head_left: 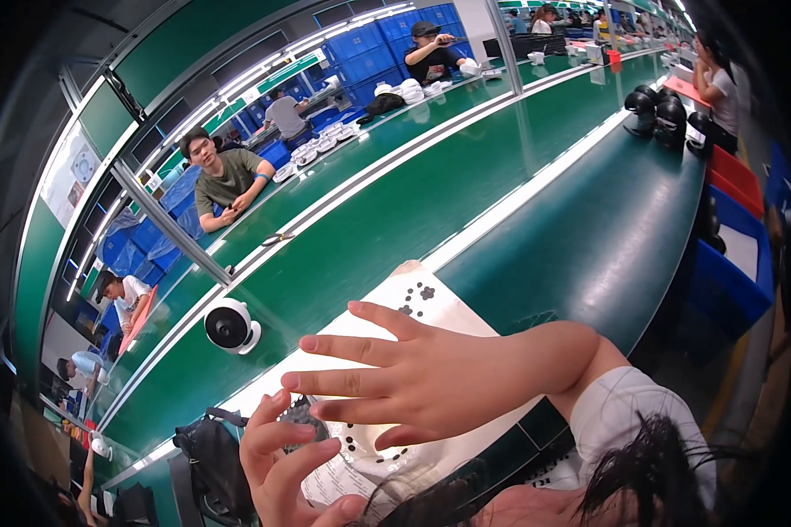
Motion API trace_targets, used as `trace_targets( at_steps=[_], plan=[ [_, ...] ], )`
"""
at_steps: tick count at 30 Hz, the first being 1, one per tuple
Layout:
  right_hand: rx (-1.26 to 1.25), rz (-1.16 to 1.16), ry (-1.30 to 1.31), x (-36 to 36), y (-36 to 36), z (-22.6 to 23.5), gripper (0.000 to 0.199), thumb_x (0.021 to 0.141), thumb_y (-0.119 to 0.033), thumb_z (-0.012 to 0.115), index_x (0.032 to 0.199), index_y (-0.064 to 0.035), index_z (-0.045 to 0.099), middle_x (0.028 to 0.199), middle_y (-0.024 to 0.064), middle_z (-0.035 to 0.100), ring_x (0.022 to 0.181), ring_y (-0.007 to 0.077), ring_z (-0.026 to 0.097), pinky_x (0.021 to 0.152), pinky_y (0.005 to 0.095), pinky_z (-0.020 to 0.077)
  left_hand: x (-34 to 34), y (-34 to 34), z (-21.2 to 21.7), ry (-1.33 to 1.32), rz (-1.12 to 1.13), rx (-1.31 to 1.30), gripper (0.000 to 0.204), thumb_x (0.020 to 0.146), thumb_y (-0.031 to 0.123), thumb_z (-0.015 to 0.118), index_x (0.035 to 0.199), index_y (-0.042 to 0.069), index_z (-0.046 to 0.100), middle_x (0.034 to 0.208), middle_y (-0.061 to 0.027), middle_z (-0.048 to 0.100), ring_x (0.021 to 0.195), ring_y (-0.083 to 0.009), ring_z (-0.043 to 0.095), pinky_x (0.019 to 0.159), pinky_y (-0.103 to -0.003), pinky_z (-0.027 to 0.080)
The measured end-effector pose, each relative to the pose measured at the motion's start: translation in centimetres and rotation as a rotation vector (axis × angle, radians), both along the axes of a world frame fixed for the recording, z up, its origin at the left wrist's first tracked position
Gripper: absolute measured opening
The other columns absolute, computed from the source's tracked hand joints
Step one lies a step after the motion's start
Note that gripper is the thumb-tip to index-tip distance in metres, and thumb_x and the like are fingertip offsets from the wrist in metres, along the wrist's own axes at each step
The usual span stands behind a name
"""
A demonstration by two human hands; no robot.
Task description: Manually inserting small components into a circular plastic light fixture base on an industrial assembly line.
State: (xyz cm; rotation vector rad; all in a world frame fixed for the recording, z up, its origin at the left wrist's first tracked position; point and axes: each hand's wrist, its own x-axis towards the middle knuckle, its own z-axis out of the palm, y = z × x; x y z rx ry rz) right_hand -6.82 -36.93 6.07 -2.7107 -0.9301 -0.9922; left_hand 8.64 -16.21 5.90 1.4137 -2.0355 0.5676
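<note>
My right hand [404, 378] reaches in from the right, palm down with its fingers spread, and holds nothing. It hovers over a white sheet [466, 303] that bears small black round pieces [420, 294], some grouped like a flower. Close by on the left, my left hand [281, 465] is raised with its fingers bent and apart, and nothing shows in it. The fingertips of both hands nearly meet; whether they touch I cannot tell. Beneath them, partly hidden, lie a dark grey dotted thing [312, 426], a printed paper [338, 483] and a curved row of black dots [350, 443].
A round white camera with a black face [231, 327] stands on the green conveyor [343, 272]. A black bag [206, 465] is at lower left. Black domed units [668, 119] and a blue bin [729, 272] are at right. Across the line sits a person [228, 180]; small pliers [277, 239] lie nearby.
</note>
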Motion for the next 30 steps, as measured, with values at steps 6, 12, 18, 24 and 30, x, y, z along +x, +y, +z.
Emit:
trace_targets(
  at_steps=[6,12,18,24,30],
  plan=[
    [-0.005,0.009,0.017,0.3,-0.5,-0.5,0.056,0.076,-0.039,0.059,0.120,-0.0088,0.044,0.143,0.0100,0.013,0.131,0.0305,0.014,0.099,0.0558,0.0166,-0.7,-0.7,-0.9,0.155,0.028,-0.033,0.014,0.070,0.010,0.067,0.080,0.017,0.060,0.093,0.0010,0.047,0.113,-0.0263,0.043,0.093,-0.044,0.041],
    [-0.022,0.036,0.039,0.2,-0.5,-0.4,0.054,0.077,-0.038,0.057,0.120,-0.0083,0.044,0.143,0.0100,0.012,0.131,0.0306,0.013,0.100,0.0560,0.0145,-1.6,-0.6,-0.2,0.163,0.042,-0.005,0.010,0.073,0.012,0.065,0.080,0.016,0.060,0.090,0.0014,0.048,0.112,-0.0257,0.043,0.092,-0.042,0.042],
    [-0.030,0.024,0.041,0.0,-0.6,-0.5,0.052,0.078,-0.039,0.056,0.119,-0.0088,0.044,0.142,0.0091,0.014,0.132,0.0303,0.012,0.101,0.0562,0.0123,-2.2,-0.8,0.2,0.175,0.045,0.022,0.006,0.075,0.015,0.062,0.080,0.016,0.060,0.086,0.0019,0.049,0.112,-0.0251,0.043,0.092,-0.041,0.042],
    [-0.042,0.042,0.049,-0.2,-0.4,0.1,0.050,0.078,-0.038,0.055,0.118,-0.0098,0.045,0.142,0.0057,0.016,0.132,0.0297,0.012,0.101,0.0571,0.0113,-3.4,-0.5,0.6,0.167,0.064,0.038,0.003,0.077,0.017,0.060,0.080,0.016,0.060,0.084,0.0023,0.050,0.111,-0.0246,0.043,0.091,-0.040,0.042],
    [-0.005,-0.057,0.010,0.7,-1.1,-0.6,0.051,0.080,-0.036,0.054,0.124,-0.0125,0.041,0.141,0.0047,0.021,0.132,0.0275,0.013,0.101,0.0542,0.0155,-1.9,-1.8,-0.7,-0.079,-0.073,0.575,0.018,0.073,0.027,0.064,0.086,0.016,0.060,0.090,0.0021,0.058,0.094,-0.0240,0.053,0.102,-0.048,0.020]
  ],
)
